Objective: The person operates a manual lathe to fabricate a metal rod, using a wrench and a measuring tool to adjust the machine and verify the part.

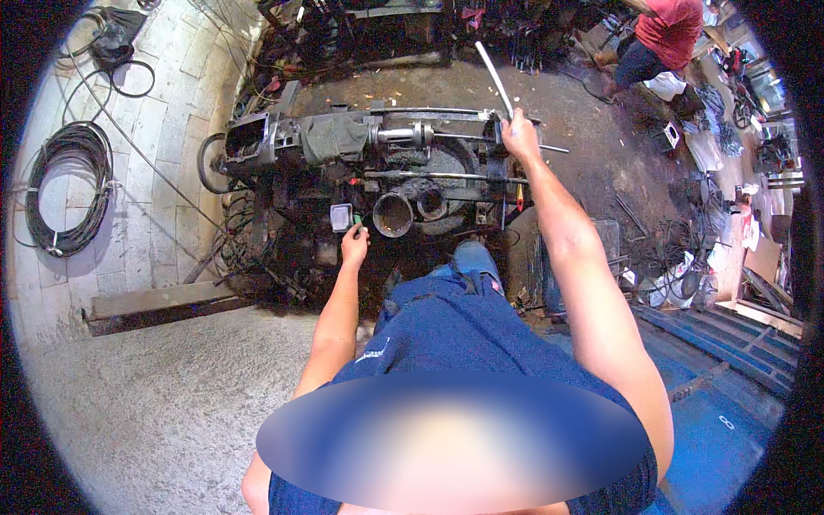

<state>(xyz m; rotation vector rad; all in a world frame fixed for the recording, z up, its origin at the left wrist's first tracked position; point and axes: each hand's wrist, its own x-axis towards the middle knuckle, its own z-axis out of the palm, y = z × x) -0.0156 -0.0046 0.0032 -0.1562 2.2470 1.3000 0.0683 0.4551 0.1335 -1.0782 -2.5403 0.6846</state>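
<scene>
1. Ahead of me, from the head view, my right hand (pixel 519 133) is clamped round a long pale metal bar (pixel 495 79) that slants up and away from the fist.
2. Just below that fist lies a greasy grey metal machine assembly (pixel 343 137) with long horizontal steel rods (pixel 446 176), resting on the dark, oily floor (pixel 566 103).
3. My left hand (pixel 354 245) has its fingers pinched together on a small green object (pixel 358 221), beside a small grey square tin (pixel 341 216).
4. Two rusty short round pipe sections (pixel 393 215) sit right of that hand.
5. Coiled black cable (pixel 69 189) lies well apart on pale paving.
6. Another person in a red shirt (pixel 669 30) stands at the far right.
</scene>
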